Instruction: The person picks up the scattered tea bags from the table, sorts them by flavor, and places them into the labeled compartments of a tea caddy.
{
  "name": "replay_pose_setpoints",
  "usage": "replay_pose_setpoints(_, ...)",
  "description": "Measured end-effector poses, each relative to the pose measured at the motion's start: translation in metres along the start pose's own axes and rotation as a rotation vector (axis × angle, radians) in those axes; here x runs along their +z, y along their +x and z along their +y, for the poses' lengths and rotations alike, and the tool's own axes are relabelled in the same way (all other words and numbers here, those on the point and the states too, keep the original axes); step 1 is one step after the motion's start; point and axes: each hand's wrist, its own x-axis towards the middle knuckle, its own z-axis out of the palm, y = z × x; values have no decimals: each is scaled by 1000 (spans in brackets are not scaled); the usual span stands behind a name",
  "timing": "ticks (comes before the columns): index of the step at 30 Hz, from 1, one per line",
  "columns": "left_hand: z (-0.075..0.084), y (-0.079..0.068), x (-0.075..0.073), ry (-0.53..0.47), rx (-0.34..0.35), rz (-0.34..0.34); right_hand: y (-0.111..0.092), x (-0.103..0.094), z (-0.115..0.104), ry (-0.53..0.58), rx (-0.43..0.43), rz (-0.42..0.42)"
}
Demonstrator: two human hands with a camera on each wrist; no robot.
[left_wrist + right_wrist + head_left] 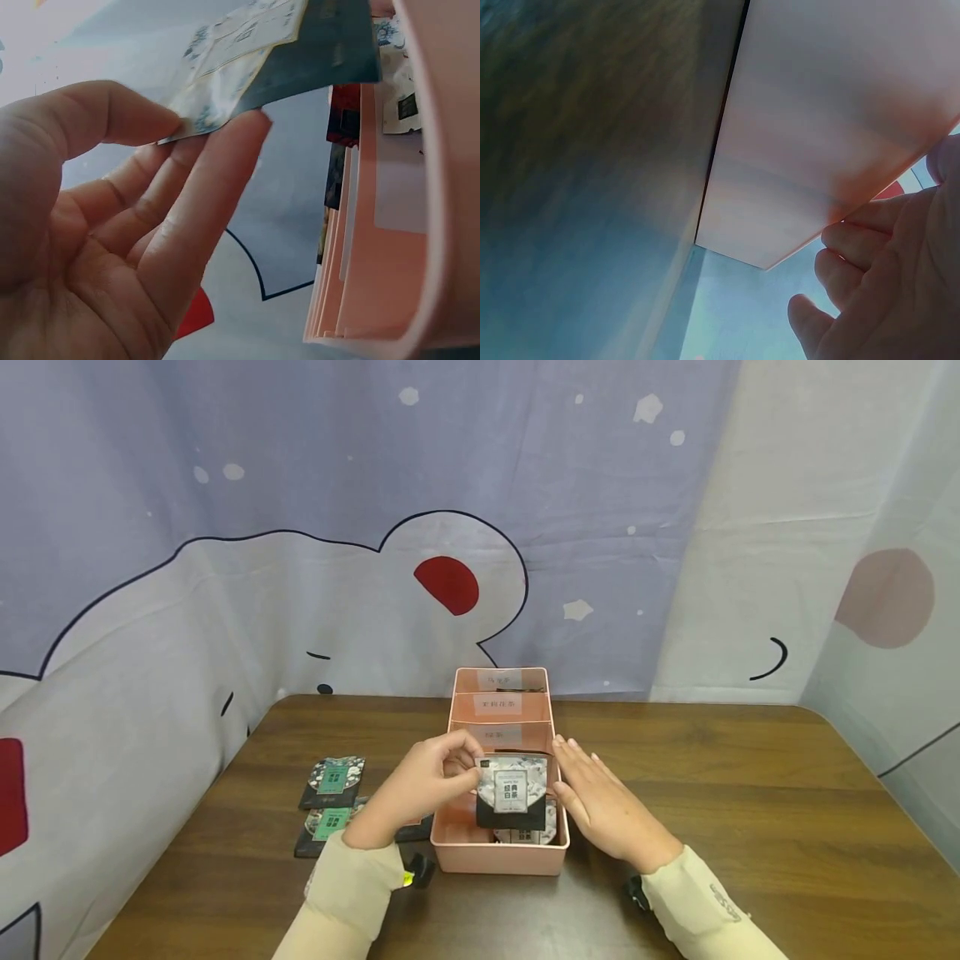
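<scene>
My left hand [427, 781] pinches a white-and-black tea packet [512, 793] by its left edge, between thumb and fingers. The packet is held above the front compartment of a pink divided box [498, 860]. Below it, another white tea packet [528, 837] lies inside that compartment, partly covered. In the left wrist view, the pinched packet [322, 60] is tilted beside the box wall [397, 285]. My right hand [611, 806] rests its fairly straight fingers against the box's right rim; the right wrist view has its fingers [859, 244] touching the upper edge of the pink side wall [780, 172].
Left of the box lie green-labelled tea packets, one [332, 782] behind another [318, 833]; a further dark packet [412, 832] is partly hidden by my left wrist. Paper labels [497, 704] mark the box's rear compartments. A patterned curtain [360, 610] hangs behind the wooden table [712, 777].
</scene>
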Motion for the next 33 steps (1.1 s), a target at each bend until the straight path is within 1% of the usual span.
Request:
replay_pose_setpoints(3,0,0,2,19,-1,-45,0,0,0,-4,-2,-3)
replay_pose_setpoints(8,1,0,5,44,-14,-88,0,0,0,-2,-5,-4)
replay_pose_setpoints(12,3,-1,9,21,-42,-132,-1,-1,0,2,-10,-2)
replay_pose_setpoints(15,2,-1,12,-15,-66,-186,-1,0,0,9,-10,-4)
replay_pose_setpoints(17,2,-2,12,6,-72,-221,0,0,0,15,-11,-5)
replay_pose_setpoints(19,3,-3,9,59,-70,-239,0,1,0,18,-13,-8)
replay_pose_setpoints(20,3,-4,8,90,-67,-238,0,1,0,21,-13,-10)
replay_pose_setpoints(22,5,-6,2,167,-52,-211,1,1,0,20,-16,-9)
replay_pose_setpoints(24,8,-7,-3,209,-51,-178,1,1,1,19,-15,-9)
replay_pose_setpoints(28,10,-9,-13,242,-72,-131,0,0,1,20,-13,-10)
replay_pose_setpoints(31,10,-11,-19,250,-101,-100,0,-1,1,26,-11,-12)
replay_pose_setpoints(33,8,-11,-23,264,-113,-66,0,-1,1,26,-12,-10)
